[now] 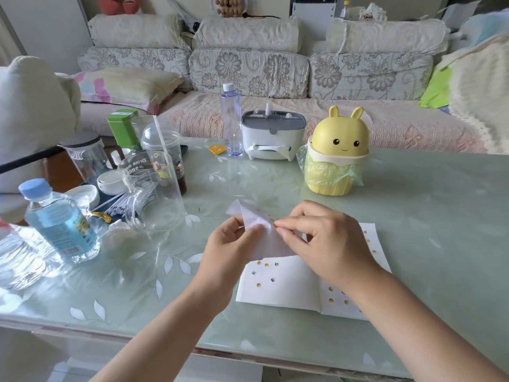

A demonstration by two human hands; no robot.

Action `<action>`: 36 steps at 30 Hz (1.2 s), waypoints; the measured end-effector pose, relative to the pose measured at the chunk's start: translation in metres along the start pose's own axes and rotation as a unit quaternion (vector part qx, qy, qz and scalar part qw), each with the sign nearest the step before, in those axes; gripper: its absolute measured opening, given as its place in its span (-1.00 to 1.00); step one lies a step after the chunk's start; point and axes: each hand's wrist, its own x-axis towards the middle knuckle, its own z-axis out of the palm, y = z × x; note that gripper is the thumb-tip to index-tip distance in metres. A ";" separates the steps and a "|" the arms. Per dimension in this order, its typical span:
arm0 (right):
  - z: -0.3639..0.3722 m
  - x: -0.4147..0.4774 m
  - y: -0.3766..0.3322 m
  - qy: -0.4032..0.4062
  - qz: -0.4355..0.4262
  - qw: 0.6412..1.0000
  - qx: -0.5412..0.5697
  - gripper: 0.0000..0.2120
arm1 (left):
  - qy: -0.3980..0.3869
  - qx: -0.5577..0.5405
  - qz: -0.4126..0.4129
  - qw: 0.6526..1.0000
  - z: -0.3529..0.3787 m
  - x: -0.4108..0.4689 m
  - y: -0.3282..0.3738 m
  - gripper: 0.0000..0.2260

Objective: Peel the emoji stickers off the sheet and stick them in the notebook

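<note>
An open white notebook [281,288] lies flat on the table in front of me, with several small emoji stickers dotted over both pages. Above it I hold the sticker sheet [257,224], bent and curled, its pale back facing me. My left hand [228,246] grips the sheet's left side. My right hand [327,241] pinches at the sheet's upper right part with thumb and forefinger, where a tiny yellow sticker shows by the fingertips. The sheet's front is mostly hidden.
Glass-topped table [413,244]. At the left stand a clear glass mug [154,194], plastic cups, jars and water bottles [59,221]. Behind are a tall bottle [231,122], a white tissue box [272,136] and a yellow bunny bin [336,153]. A sofa runs along the back.
</note>
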 end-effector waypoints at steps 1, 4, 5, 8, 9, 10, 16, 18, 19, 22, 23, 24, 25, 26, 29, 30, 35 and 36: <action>0.000 -0.001 0.001 -0.001 -0.003 1.000 -0.001 -0.81 | -0.008 -0.002 0.002 1.000 0.001 -0.001 0.000 -0.78; 0.001 -0.003 0.004 0.001 -0.020 1.000 -0.006 -0.81 | -0.010 0.010 0.009 1.000 0.005 -0.003 0.000 -0.74; 0.000 -0.002 0.005 -0.001 -0.025 1.000 -0.007 -0.83 | -0.004 0.027 0.016 1.000 0.006 -0.003 0.000 -0.77; 0.000 -0.003 0.006 -0.013 -0.058 0.997 -0.041 -0.91 | 0.017 0.103 0.045 0.994 0.006 -0.001 -0.003 -0.87; 0.000 -0.004 0.006 -0.012 -0.070 0.996 -0.058 -0.91 | 0.020 0.119 0.053 0.991 0.006 -0.001 -0.003 -0.87; 0.000 -0.004 0.006 -0.009 -0.076 0.995 -0.068 -0.89 | 0.022 0.133 0.061 0.989 0.006 -0.002 -0.003 -0.87; 0.008 -0.008 0.002 -0.012 -0.029 0.998 -0.048 -0.78 | 0.027 0.166 0.080 0.982 0.003 -0.003 -0.001 -0.89; 0.007 -0.008 0.001 -0.018 -0.004 0.999 -0.031 -0.80 | 0.021 0.163 0.071 0.984 0.002 -0.004 0.001 -0.86; 0.007 -0.008 0.001 -0.022 0.005 0.999 -0.025 -0.82 | 0.016 0.163 0.069 0.984 0.002 -0.004 0.002 -0.85; 0.008 -0.009 0.002 -0.038 0.042 0.998 0.015 -0.88 | 0.003 0.173 0.070 0.983 0.000 -0.003 0.003 -0.85; 0.008 -0.009 0.003 -0.044 0.055 0.997 0.032 -0.88 | 0.000 0.176 0.071 0.982 -0.001 -0.003 0.003 -0.85; 0.008 -0.009 0.003 -0.049 0.063 0.996 0.045 -0.87 | -0.002 0.179 0.071 0.981 -0.002 -0.002 0.002 -0.85; 0.008 -0.009 0.005 -0.055 0.061 0.995 0.050 -0.87 | -0.006 0.184 0.071 0.980 -0.002 -0.002 0.002 -0.86; 0.007 -0.009 0.006 -0.063 0.049 0.996 0.044 -0.87 | -0.009 0.188 0.071 0.980 -0.002 -0.002 0.002 -0.85; 0.005 -0.007 0.006 -0.076 -0.014 0.997 -0.003 -0.92 | -0.016 0.200 0.057 0.978 -0.004 0.000 0.002 -0.81; 0.005 -0.006 0.006 -0.072 -0.034 0.997 -0.016 -0.92 | -0.019 0.202 0.049 0.978 -0.005 0.000 0.003 -0.80; 0.010 -0.004 0.002 -0.114 -0.036 0.993 -0.011 -0.94 | -0.049 0.225 0.027 0.973 -0.015 0.003 0.010 -0.88; 0.009 -0.003 0.002 -0.132 -0.028 0.991 -0.004 -0.95 | -0.058 0.232 0.024 0.971 -0.018 0.004 0.011 -0.92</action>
